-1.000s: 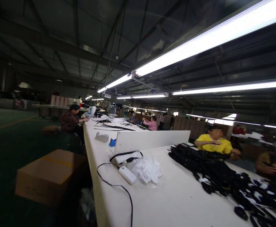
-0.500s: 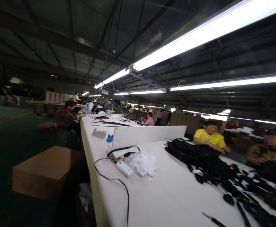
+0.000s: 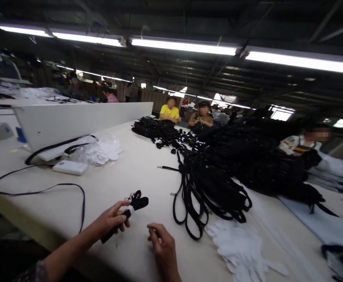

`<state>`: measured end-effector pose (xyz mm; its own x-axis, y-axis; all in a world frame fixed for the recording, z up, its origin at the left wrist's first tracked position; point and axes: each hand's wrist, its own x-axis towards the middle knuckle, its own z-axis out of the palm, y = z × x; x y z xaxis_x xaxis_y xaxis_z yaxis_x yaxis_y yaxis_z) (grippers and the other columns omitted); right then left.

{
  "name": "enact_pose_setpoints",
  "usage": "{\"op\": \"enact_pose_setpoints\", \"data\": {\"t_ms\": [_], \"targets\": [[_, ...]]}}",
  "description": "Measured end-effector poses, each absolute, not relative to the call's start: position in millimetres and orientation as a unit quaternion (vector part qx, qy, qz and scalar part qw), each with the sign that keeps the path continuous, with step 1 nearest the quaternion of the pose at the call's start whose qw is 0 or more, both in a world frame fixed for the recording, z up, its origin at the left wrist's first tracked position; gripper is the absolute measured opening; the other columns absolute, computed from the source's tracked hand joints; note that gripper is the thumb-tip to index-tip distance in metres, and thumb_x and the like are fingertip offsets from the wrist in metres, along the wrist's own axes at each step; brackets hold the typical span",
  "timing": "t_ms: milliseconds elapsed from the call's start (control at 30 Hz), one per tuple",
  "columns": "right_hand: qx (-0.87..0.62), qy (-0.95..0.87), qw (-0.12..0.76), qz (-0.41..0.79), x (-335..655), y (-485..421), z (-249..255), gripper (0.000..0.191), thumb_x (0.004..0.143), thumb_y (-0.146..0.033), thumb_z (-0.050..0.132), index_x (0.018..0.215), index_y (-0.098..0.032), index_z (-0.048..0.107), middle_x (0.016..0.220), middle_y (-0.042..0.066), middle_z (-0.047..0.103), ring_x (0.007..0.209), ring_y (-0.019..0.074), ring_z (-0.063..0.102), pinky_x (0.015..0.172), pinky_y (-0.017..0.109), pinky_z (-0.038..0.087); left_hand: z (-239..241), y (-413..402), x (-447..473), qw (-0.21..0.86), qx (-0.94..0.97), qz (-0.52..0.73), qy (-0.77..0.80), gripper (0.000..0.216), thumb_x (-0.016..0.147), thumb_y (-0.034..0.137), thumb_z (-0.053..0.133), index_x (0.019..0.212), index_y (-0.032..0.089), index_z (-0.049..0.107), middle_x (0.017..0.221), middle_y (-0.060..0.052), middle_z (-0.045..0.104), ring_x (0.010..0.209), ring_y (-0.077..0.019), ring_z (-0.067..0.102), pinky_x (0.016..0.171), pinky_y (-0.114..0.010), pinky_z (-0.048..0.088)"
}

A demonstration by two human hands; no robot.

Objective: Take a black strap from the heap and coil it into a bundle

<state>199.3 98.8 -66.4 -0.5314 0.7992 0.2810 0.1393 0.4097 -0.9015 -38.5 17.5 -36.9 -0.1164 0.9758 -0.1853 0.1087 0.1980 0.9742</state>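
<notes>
My left hand (image 3: pixel 115 217) is closed around a folded black strap (image 3: pixel 138 200) with a white band about its middle and small metal hooks at its top end. The strap's lower end sticks out below my palm. To the right, my right hand (image 3: pixel 164 246) hovers over the white table (image 3: pixel 142 176), fingers half curled and somewhat apart, with nothing visible in them. Beyond it lies a heap of black straps (image 3: pixel 209 188) with metal clips, some ends looping toward me. A pile of white tags (image 3: pixel 241 246) rests right of my right hand.
A white divider (image 3: pixel 83 117) stands on the table. By it are a clear bag of white pieces (image 3: pixel 101 150), a white box-like device (image 3: pixel 70 167) and a black cord (image 3: pixel 83 203). Several people sit beyond, one in a yellow shirt (image 3: pixel 169 112). Dark fabric (image 3: pixel 265 156) is heaped at right.
My view has swung right and down. Both my hands now show, the left one holding the folded strap; neither was in view before. The strap heap now appears near the middle.
</notes>
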Motion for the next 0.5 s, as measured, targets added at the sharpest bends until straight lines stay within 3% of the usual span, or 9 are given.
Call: {"op": "enact_pose_setpoints", "data": {"t_ms": [100, 200, 300, 500], "targets": [[-0.336, -0.753, 0.351, 0.443, 211.9, 100.7, -73.9, 0.02, 0.095, -0.034, 0.053, 0.097, -0.022, 0.069, 0.093, 0.002, 0.071, 0.073, 0.0123, 0.068, 0.067, 0.019, 0.054, -42.6, 21.4, -40.9, 0.334, 0.59, 0.317, 0.663, 0.057, 0.084, 0.028, 0.05, 0.141, 0.032, 0.045, 0.112, -0.003, 0.073, 0.099, -0.0242, 0.068, 0.089, -0.037, 0.047], [-0.351, -0.771, 0.324, 0.422, 214.8, 102.6, -81.0, 0.019, 0.095, -0.032, 0.052, 0.097, -0.022, 0.069, 0.091, 0.002, 0.072, 0.072, 0.0119, 0.067, 0.067, 0.019, 0.052, -46.2, 23.9, -49.0, 0.249, 0.613, 0.212, 0.719, 0.066, 0.085, 0.031, 0.05, 0.149, 0.04, 0.035, 0.125, -0.002, 0.069, 0.113, -0.0281, 0.065, 0.095, -0.042, 0.046], [-0.356, -0.795, 0.308, 0.383, 212.8, 104.2, -83.8, 0.017, 0.094, -0.028, 0.054, 0.096, -0.023, 0.07, 0.091, 0.001, 0.073, 0.074, 0.0123, 0.068, 0.07, 0.019, 0.051, -44.5, 25.6, -63.2, 0.212, 0.581, 0.181, 0.765, 0.069, 0.086, 0.041, 0.051, 0.152, 0.038, 0.031, 0.128, -0.002, 0.068, 0.116, -0.0288, 0.064, 0.095, -0.043, 0.048], [-0.353, -0.773, 0.338, 0.405, 211.3, 108.0, -83.5, 0.02, 0.093, -0.032, 0.054, 0.092, -0.022, 0.07, 0.086, 0.002, 0.074, 0.071, 0.0125, 0.068, 0.062, 0.017, 0.05, -45.5, 33.5, -56.0, 0.188, 0.597, 0.211, 0.751, 0.064, 0.084, 0.044, 0.058, 0.145, 0.027, 0.047, 0.143, -0.006, 0.06, 0.132, -0.0286, 0.053, 0.111, -0.042, 0.039]]}}
